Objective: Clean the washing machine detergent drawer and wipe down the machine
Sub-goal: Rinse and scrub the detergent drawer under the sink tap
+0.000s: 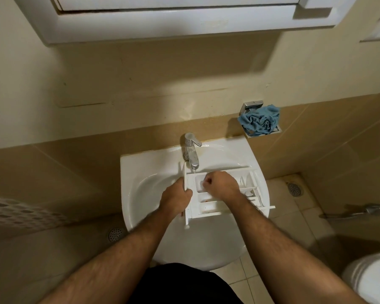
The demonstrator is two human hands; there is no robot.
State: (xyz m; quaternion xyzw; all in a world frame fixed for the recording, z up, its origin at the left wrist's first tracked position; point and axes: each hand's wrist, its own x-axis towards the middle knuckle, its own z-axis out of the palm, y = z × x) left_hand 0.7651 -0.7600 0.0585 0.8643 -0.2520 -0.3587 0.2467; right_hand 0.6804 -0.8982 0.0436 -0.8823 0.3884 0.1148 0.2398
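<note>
Curling into a loose fist, the right hand [221,186] presses its fingertips into a compartment of the white detergent drawer [224,194]; whether they pinch anything cannot be told. Left hand [176,197] wraps its fingers around the drawer's front panel. The drawer lies across the white sink [145,170], under the chrome faucet [191,150]. A crumpled blue cloth [260,120] sits on a wall holder [251,106]

I gripped a matt white plastic drawer [224,194] over my glossy ceramic basin [140,172], beneath the polished metal tap [191,150]; blue cloth [260,120] looked rough.
</note>
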